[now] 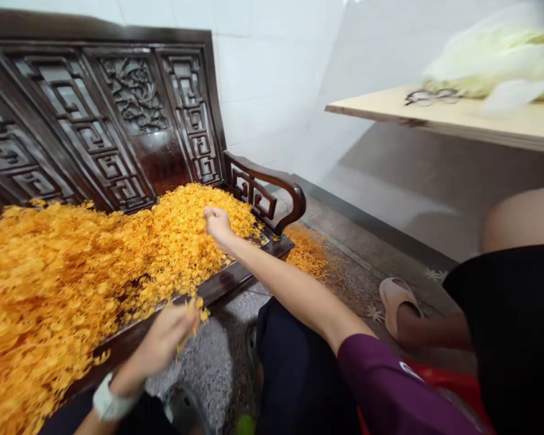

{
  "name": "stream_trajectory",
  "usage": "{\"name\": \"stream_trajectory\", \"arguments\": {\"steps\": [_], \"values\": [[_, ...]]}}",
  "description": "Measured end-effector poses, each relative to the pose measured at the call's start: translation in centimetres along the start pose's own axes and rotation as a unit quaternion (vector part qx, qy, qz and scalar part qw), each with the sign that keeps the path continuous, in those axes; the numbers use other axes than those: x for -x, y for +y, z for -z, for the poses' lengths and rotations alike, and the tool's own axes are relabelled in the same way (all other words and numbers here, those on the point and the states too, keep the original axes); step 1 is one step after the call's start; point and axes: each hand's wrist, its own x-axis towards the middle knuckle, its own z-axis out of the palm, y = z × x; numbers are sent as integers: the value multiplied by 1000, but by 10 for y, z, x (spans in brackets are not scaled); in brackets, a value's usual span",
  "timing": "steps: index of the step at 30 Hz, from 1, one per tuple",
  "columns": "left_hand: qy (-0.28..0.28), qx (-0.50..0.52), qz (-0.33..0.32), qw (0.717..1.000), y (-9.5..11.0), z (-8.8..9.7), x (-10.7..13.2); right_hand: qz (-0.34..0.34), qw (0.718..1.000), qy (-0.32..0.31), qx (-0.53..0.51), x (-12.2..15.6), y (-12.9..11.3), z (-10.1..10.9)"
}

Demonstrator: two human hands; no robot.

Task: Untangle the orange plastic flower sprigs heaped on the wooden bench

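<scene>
A large heap of small curly yellow-orange pieces (63, 260), which look like plastic, covers the seat of a dark carved wooden bench (156, 151). My left hand (170, 335), with a pale band on the wrist, is near the bench's front edge and blurred by motion. Its fingers are closed on a few orange pieces (202, 308) that stick out beyond them. Over the right part of the heap, my right hand (217, 225) is closed with its knuckles up. Whatever it may hold is hidden.
Thin orange strands (310, 251) lie piled on the floor beside the bench's curved armrest (294, 202). At upper right, a wooden tabletop (372, 109) carries eyeglasses (433, 95) and a pale plastic bag (494, 54). Another person's leg and pink slipper (396, 302) are at right.
</scene>
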Motion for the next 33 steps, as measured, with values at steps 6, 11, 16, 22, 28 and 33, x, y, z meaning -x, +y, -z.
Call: {"name": "stream_trajectory", "arguments": {"steps": [6, 11, 16, 22, 28, 33], "values": [[5, 28, 51, 998, -16, 5, 4, 37, 928, -363, 77, 24, -36, 47], [142, 149, 85, 975, -27, 32, -16, 8, 732, -680, 33, 50, -65, 32], [174, 283, 104, 938, -15, 30, -23, -76, 936, -152, -309, 20, -43, 24], [149, 363, 85, 916, -9, 21, -32, -153, 964, -118, -180, 12, -4, 5], [224, 545, 39, 807, -9, 42, -42, 7, 952, -288, 100, 30, 8, 6], [276, 550, -9, 788, -6, 61, -43, 65, 916, -346, 192, 47, 42, -13]]}}
